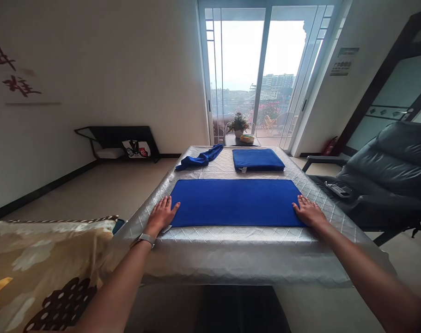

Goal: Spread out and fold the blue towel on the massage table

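Note:
A blue cloth [236,202] lies flat in a long rectangle across the near part of the table, its edges straight. At its left end my left hand [161,213] rests palm down, fingers spread, touching the edge. My right hand [310,211] lies flat on the opposite end, fingers stretched out. Behind it, on the right, sits a neat stack of folded blue cloth [258,159] with a small white tag at its front. A crumpled, twisted blue cloth [200,158] lies to the left of that stack.
A silvery quilted cover [238,259] drapes over the table. To the right stands a dark armchair [397,171] with a small device [338,189] on its seat. A patterned bedspread [47,268] is at lower left. Beyond the table, a potted plant [238,124] stands before the glass door.

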Motion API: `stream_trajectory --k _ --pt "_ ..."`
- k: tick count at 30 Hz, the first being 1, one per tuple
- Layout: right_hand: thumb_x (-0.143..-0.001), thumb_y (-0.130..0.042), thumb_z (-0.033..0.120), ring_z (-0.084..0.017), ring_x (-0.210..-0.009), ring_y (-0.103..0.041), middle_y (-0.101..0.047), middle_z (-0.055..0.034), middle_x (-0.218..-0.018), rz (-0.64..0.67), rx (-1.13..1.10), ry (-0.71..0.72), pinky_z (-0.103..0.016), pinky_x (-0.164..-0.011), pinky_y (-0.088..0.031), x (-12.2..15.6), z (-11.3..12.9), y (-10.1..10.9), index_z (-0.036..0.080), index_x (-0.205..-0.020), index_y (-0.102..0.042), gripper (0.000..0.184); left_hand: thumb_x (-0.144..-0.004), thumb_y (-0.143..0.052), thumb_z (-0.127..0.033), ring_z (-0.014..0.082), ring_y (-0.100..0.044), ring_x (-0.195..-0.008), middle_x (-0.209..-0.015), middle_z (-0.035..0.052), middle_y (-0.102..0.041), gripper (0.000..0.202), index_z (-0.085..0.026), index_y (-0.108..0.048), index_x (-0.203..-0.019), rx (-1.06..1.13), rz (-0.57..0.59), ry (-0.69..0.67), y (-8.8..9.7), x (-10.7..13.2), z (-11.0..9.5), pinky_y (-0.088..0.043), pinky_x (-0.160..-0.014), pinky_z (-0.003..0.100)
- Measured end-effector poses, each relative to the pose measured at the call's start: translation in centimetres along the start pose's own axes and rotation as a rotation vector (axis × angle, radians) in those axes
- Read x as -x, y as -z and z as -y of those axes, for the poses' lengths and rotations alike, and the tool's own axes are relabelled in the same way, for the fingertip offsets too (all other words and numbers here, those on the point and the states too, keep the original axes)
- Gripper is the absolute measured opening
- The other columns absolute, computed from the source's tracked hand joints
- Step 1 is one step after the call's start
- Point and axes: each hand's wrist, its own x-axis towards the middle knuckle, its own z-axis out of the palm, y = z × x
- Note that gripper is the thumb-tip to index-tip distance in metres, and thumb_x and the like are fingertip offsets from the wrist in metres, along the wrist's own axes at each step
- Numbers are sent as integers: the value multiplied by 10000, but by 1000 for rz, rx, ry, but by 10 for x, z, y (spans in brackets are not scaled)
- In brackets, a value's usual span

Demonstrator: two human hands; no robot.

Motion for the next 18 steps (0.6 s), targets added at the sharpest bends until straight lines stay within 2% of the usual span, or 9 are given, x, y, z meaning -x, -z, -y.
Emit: stream_trajectory --k 4,7,9,12,15,18 --pt "-1012 -246 350 -259 -1552 -232 -311 -150 -1661 -64 124 49 -493 -1269 -90 2 14 14 68 -1579 -359 643 -993 -177 -630 296 -228 -1558 -1676 187 -255 854 -32 -246 -1600 13 18 15 3 2 -3 -180 -1272 455" --pt "-1007 -253 281 -257 -1553 -226 -323 -166 -1654 -144 119 129 -465 -1270 -88 6 44 24 29 -1567 -364 624 -993 -183 -620 293 -221 -1560 -1677 189 -254 853 -20 -250 -1596 12 12 14 3 1 -3 -157 -1276 442" --pt "-1019 -251 300 -254 -1551 -236 -326 -165 -1653 -127 60 198 -440 -1269 -115 9 77 30 28 -1569 -362 623 -993 -190 -612 292 -219 -1561 -1679 189 -250 850 -13 -249 -1594 15 10 12 0 0 -2 -147 -1277 436" --pt "-1042 -231 368 -239 -1555 -228 -292 -146 -1667 -84 -40 338 -418 -1269 -147 13 138 36 61 -1589 -336 636 -995 -184 -607 292 -229 -1558 -1675 190 -258 842 -19 -258 -1593 17 -11 9 -6 -3 1 -155 -1274 440" --pt "-1055 -191 438 -220 -1565 -191 -260 -119 -1679 -88 -119 498 -407 -1273 -134 16 197 38 102 -1610 -304 659 -995 -185 -612 304 -249 -1551 -1667 198 -278 842 -20 -286 -1584 13 -33 7 -10 -4 4 -184 -1266 454" --pt "-1057 -159 511 -222 -1571 -160 -219 -119 -1693 -43 -184 556 -403 -1276 -113 14 237 34 108 -1621 -271 702 -998 -189 -608 300 -253 -1550 -1664 196 -286 833 -23 -296 -1582 6 -43 1 -10 -4 4 -195 -1263 457"
